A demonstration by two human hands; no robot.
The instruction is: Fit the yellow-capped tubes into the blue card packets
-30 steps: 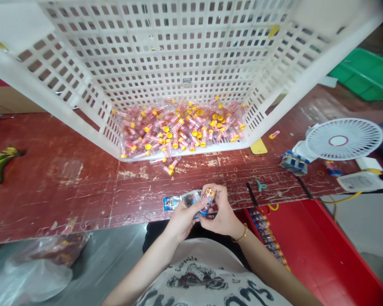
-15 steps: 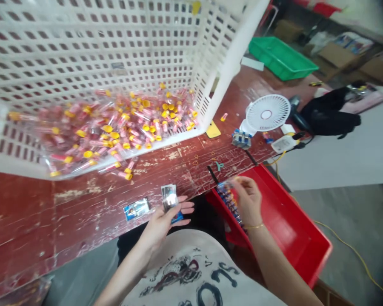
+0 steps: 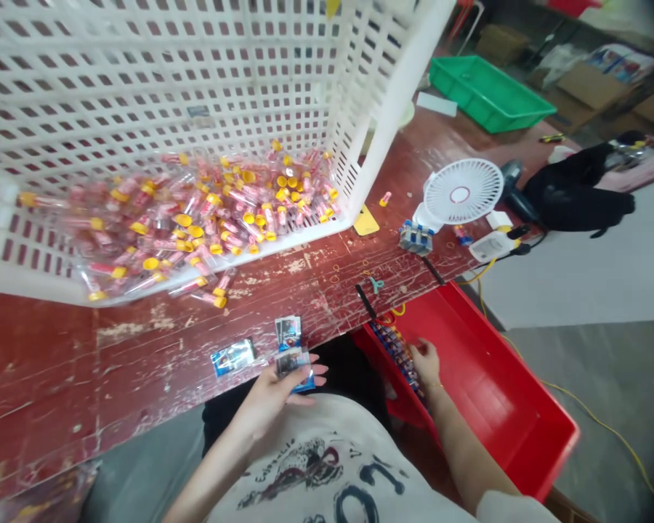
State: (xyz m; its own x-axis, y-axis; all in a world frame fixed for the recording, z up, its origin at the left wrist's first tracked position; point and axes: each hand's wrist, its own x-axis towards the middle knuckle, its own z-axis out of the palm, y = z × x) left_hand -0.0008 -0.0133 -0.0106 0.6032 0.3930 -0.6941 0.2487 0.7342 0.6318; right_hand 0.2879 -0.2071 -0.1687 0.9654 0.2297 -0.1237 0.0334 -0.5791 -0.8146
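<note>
My left hand is at the near edge of the worn red table, its fingers around a small stack of printed cards. Two more cards lie on the table beside it. My right hand reaches down into the red bin at my right and touches the row of packed tubes along the bin's near wall. Its fingers curl down; whether they still grip anything is hidden.
A large white lattice crate lies tilted on the table and spills yellow-capped pink tubes. A white desk fan, a bundle of tubes, a charger with a yellow cable and a green tray are at the right.
My hands, together on a wrapped tube a second ago, have parted. My right hand carried the tube to the right and lowered into the red bin. The view swung right.
</note>
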